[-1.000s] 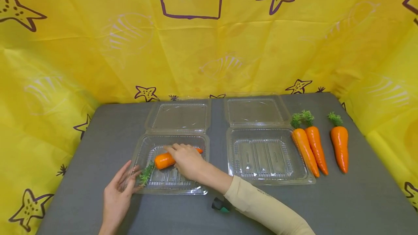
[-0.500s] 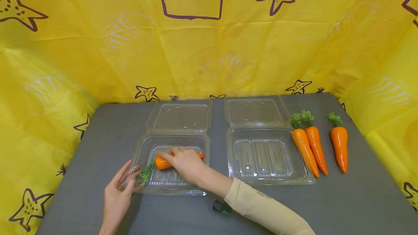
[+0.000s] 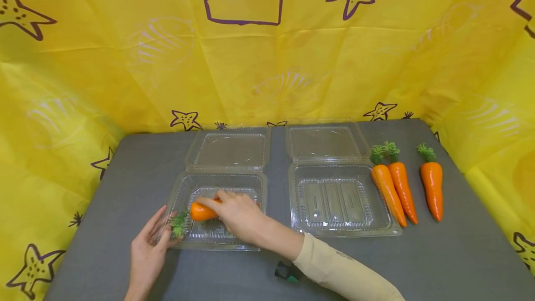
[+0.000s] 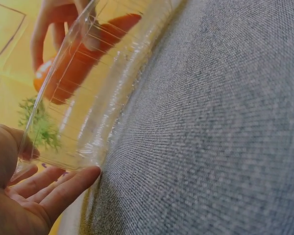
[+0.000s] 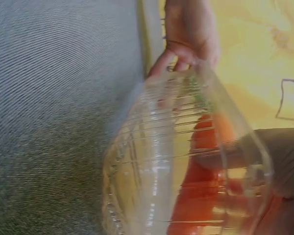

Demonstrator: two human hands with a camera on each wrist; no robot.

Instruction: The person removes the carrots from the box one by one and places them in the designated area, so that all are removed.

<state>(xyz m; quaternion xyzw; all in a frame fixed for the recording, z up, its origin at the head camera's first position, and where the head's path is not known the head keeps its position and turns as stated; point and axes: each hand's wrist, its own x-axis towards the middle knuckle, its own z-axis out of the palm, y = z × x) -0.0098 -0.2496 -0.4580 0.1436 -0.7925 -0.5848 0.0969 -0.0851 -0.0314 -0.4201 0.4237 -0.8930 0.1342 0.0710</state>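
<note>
My right hand (image 3: 242, 215) grips an orange carrot (image 3: 202, 211) with green leaves over the left clear plastic container (image 3: 221, 247), thumb and fingers around its thick end. Its leaves (image 3: 178, 225) point toward the container's left wall, and the tip is mostly hidden behind the hand. In the left wrist view the carrot (image 4: 71, 73) shows through the clear wall, tilted with the tip lower. My left hand (image 3: 146, 250) holds the container's near left corner, with the thumb at the rim and the fingers (image 4: 71, 191) against the outside.
A second clear container (image 3: 344, 233) stands open on the right, its lid (image 3: 328, 140) folded back. Several carrots lie beside it, one carrot (image 3: 432, 189) farther right. A small black-and-green object (image 3: 287, 271) lies by the right sleeve. Yellow cloth (image 3: 251, 59) rises behind the grey table (image 3: 138, 166).
My right hand has shifted its hold toward the carrot's thick end, and the carrot has moved slightly left, its leaves nearer the left wall. The left hand stays at the container's corner.
</note>
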